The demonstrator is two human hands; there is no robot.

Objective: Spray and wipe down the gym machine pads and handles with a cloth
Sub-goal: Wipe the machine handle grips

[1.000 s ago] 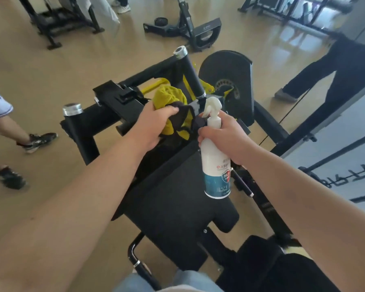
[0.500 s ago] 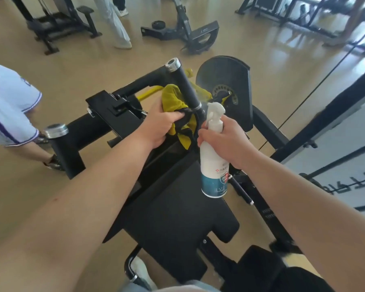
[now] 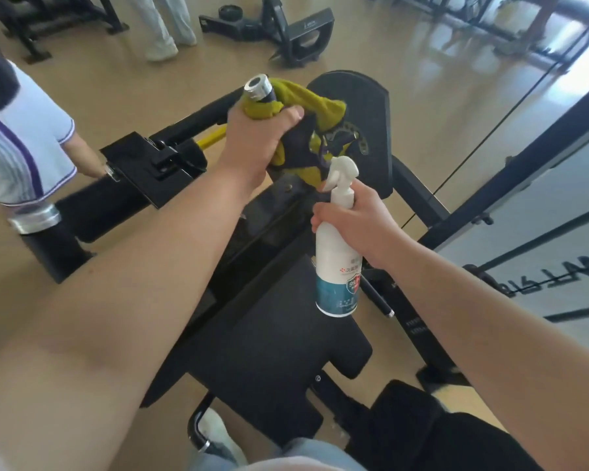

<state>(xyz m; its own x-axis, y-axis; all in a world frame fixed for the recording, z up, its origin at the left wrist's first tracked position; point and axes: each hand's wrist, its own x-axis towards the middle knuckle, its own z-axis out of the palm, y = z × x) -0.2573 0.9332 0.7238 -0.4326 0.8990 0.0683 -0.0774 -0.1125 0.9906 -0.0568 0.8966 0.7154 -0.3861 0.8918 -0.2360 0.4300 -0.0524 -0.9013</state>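
Motion blur softens the chrome-capped black handle bar (image 3: pixel 259 91) of the black gym machine, whose shaft is hidden under the yellow-and-black cloth (image 3: pixel 315 137) that the left hand (image 3: pixel 257 137) wraps tightly around it just below the cap. The right hand (image 3: pixel 356 220), its grip closed, holds the white spray bottle with a blue label (image 3: pixel 337 266) by the neck, upright above the black padded seat (image 3: pixel 269 348); whether liquid is inside cannot be told. A person in a white shirt (image 3: pixel 17 147) is cut off at the left edge.

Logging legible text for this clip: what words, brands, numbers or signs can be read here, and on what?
Spray bottle in the right hand: red label characters and a shield badge, too blurred to read.
Wall panel lettering at right: large dark letters, apparently mirrored or upside down, not readable.
Machine frame: small pale print, too small to read.
Background machine: faint logo, unreadable.
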